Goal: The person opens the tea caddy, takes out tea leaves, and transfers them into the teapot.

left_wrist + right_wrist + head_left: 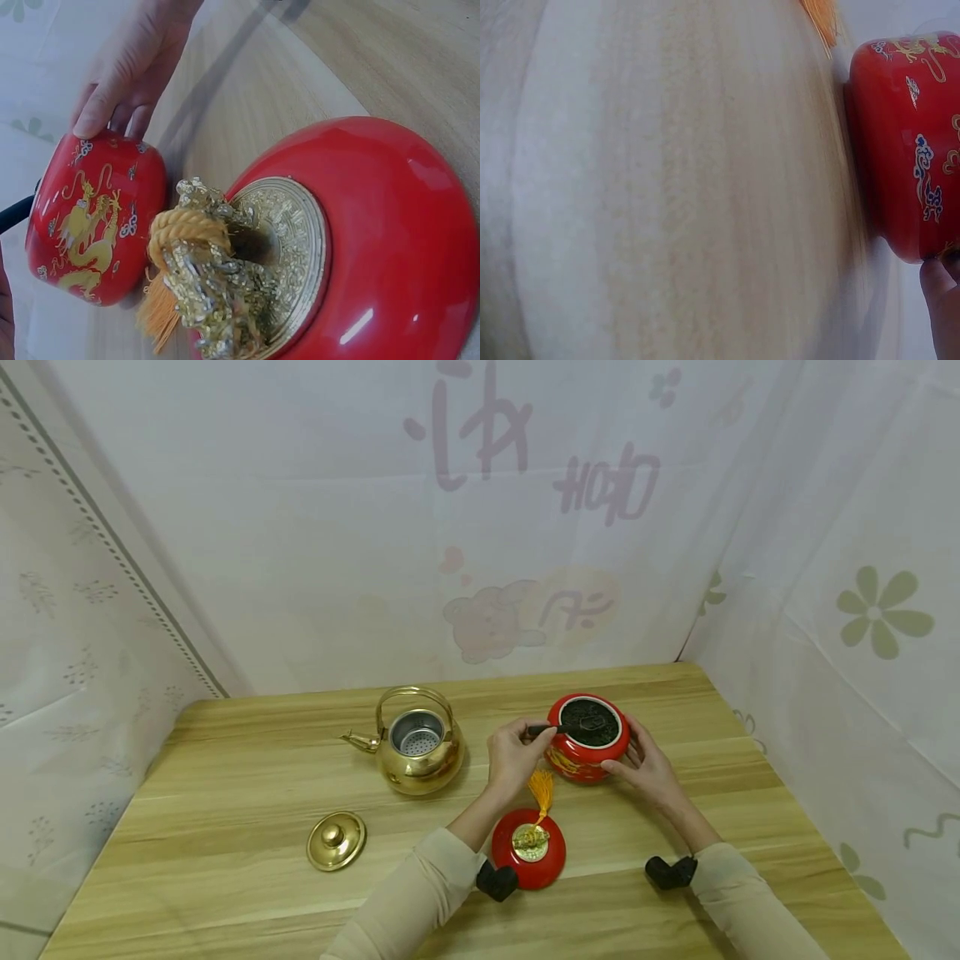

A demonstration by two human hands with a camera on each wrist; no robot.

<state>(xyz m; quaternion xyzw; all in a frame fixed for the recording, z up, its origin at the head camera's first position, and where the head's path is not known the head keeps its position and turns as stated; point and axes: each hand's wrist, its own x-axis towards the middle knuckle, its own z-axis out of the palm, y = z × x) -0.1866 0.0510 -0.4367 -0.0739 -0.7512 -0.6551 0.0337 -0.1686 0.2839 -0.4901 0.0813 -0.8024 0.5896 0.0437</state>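
Observation:
In the head view, a round red jar (577,766) with gold dragon decoration stands at the right, its white-rimmed mouth full of dark, loose tea leaves (585,710). My left hand (514,756) pinches the black handle of a small scoop (562,728), whose head lies over or in the leaves. Gripping the jar's right side is my right hand (651,770), thumb in front and fingers behind. The right wrist view shows fingertips (936,281) against the jar's wall. Closer to me lies the red lid (551,864) with a gold knob and an orange tassel (542,789).
Left of the jar stands a gold teapot (422,774), uncovered, with a perforated metal strainer (417,742) inside. Its gold lid (336,841) lies on the wooden table (225,827) nearer me. Printed cloth (315,568) hangs behind and at both sides.

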